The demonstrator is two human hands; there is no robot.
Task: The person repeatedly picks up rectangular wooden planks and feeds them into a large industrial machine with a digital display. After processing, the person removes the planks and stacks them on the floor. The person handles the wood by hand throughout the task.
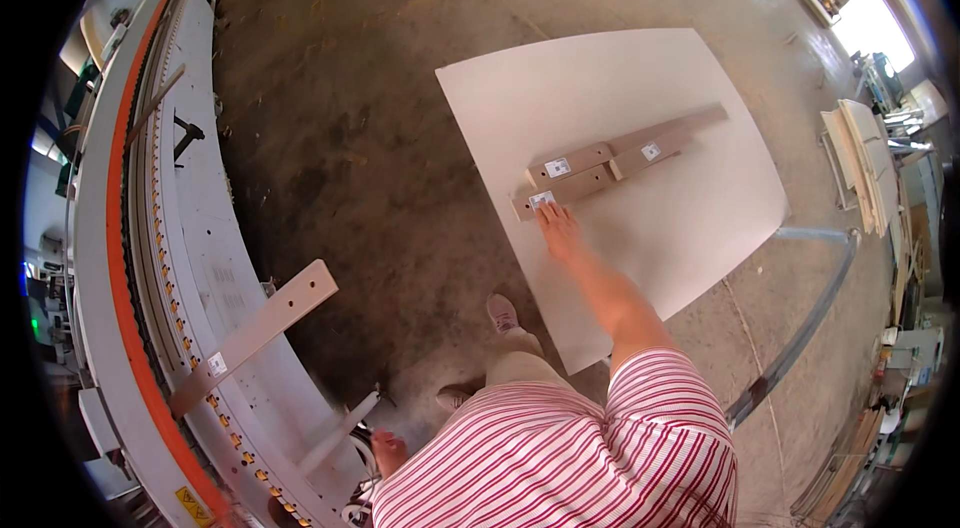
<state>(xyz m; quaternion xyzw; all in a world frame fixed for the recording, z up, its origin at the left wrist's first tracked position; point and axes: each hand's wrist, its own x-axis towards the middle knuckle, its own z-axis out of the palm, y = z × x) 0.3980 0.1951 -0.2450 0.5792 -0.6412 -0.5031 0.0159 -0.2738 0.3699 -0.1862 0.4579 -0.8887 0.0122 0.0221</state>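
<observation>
My right hand (557,228) reaches over a large white sheet-topped table, its fingers stretched out on the labelled near end of a brown wooden strip (572,190). Beside that strip lies another labelled strip (582,160). Farther right are a labelled strip (640,160) and a long brown piece (690,122). My left hand (388,450) hangs low by my side, close to the machine, partly hidden by my shirt; how its fingers are set is unclear. At left, a wooden strip (265,328) with holes and a label sticks out from the machine's edge.
A long white machine (215,258) with an orange band runs along the left. The white tabletop (690,238) has corners jutting over the concrete floor (340,58). Upright panels (860,163) stand at the far right. A dark curved strip (800,348) crosses the floor.
</observation>
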